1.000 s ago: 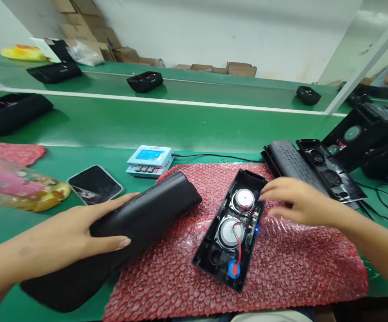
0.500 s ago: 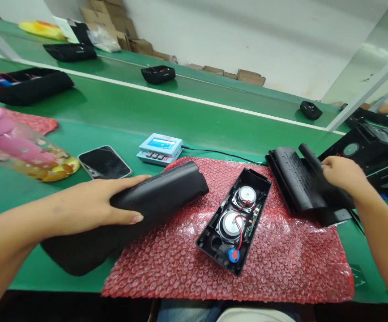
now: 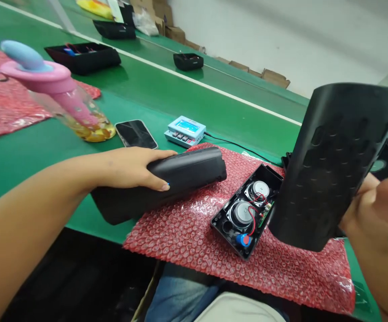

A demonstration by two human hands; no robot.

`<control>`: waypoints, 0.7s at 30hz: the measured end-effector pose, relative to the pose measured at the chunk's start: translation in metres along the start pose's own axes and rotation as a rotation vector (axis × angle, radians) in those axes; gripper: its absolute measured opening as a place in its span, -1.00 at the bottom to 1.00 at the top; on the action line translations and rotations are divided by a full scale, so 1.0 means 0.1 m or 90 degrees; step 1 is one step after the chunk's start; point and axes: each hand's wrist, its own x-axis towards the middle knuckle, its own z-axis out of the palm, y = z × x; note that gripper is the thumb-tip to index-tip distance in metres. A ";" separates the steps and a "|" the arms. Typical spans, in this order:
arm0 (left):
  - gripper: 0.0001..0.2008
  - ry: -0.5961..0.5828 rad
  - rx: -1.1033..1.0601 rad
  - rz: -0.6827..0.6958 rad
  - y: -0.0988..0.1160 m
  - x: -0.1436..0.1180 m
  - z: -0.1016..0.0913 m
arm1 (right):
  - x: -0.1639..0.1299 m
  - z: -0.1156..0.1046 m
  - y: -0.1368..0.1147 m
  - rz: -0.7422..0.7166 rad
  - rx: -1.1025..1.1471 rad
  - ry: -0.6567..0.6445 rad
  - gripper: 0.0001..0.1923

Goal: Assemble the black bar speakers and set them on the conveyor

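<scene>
My left hand (image 3: pixel 138 170) is wrapped over a long black speaker casing (image 3: pixel 190 172), thumb on its near side and fingers over the far side. That casing lies tilted across the left edge of the bubble wrap. At the right, my right hand (image 3: pixel 377 212) grips a curved black speaker shell (image 3: pixel 338 165) by its right side and holds it up above the mat. Rows of small curved marks cover the shell's face. Between my hands lies an open speaker box (image 3: pixel 227 223), with two round drivers, red wires, a small circuit board and a blue cylindrical part inside.
Red bubble wrap (image 3: pixel 187 241) covers the green table in front of me. A light-blue device (image 3: pixel 185 130) with a cable stands behind it, beside a phone (image 3: pixel 136 134) and a pink-lidded bottle (image 3: pixel 76 107). Several black speaker housings (image 3: pixel 83 58) sit farther back.
My right hand has lifted the curved shell from the pile at the right and brought it up closer. My left hand stays on the casing. The view has turned to the left.
</scene>
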 end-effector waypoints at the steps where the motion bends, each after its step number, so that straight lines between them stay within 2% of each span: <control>1: -0.16 0.003 0.002 0.005 0.00 -0.01 0.00 | -0.04 0.07 0.05 0.014 0.020 -0.035 -0.51; 3: -0.16 0.006 0.008 0.002 0.00 -0.01 0.00 | -0.10 0.17 0.14 0.054 0.027 -0.070 -0.53; 6: -0.10 0.013 0.003 -0.009 0.00 -0.01 0.00 | -0.13 0.29 0.28 0.129 -0.031 -0.063 -0.60; 9: -0.07 0.021 -0.015 -0.003 0.00 -0.01 0.01 | -0.07 0.33 0.45 0.196 -0.120 -0.090 -0.53; 12: -0.08 0.027 -0.030 -0.002 0.01 -0.02 0.03 | 0.01 0.19 0.55 0.295 -0.189 -0.174 -0.55; 14: -0.10 0.037 -0.043 0.019 0.00 -0.03 0.05 | 0.06 0.00 0.55 0.328 -0.269 -0.270 -0.61; 16: -0.12 0.046 -0.055 0.040 -0.01 -0.04 0.07 | 0.11 -0.21 0.47 0.316 -0.428 -0.404 -0.61; 18: -0.14 0.054 -0.062 0.045 -0.03 -0.04 0.08 | 0.15 -0.36 0.37 0.256 -0.685 -0.504 -0.56; 19: -0.14 0.056 -0.063 0.044 -0.04 -0.04 0.09 | 0.16 -0.40 0.32 0.186 -0.828 -0.516 -0.54; 21: -0.16 0.063 -0.064 0.044 -0.05 -0.04 0.10 | 0.18 -0.39 0.26 -0.058 -1.031 -0.490 -0.57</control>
